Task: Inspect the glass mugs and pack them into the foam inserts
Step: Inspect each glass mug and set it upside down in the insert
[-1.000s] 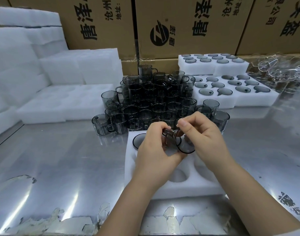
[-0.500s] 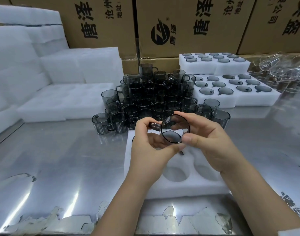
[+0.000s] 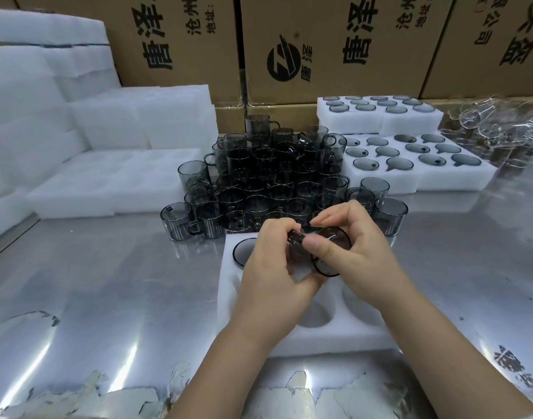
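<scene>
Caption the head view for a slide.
Left hand and right hand hold a smoky grey glass mug above a white foam insert.

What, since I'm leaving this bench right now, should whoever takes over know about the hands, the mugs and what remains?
Left hand and right hand both grip one smoky grey glass mug, tilted, over the near white foam insert.
Done: one grey mug sits in that insert's far-left pocket; filled foam inserts stand at the back right.
Left: finish checking the held mug, seat it in an empty pocket, then work through the loose pile of grey mugs behind the insert.
</scene>
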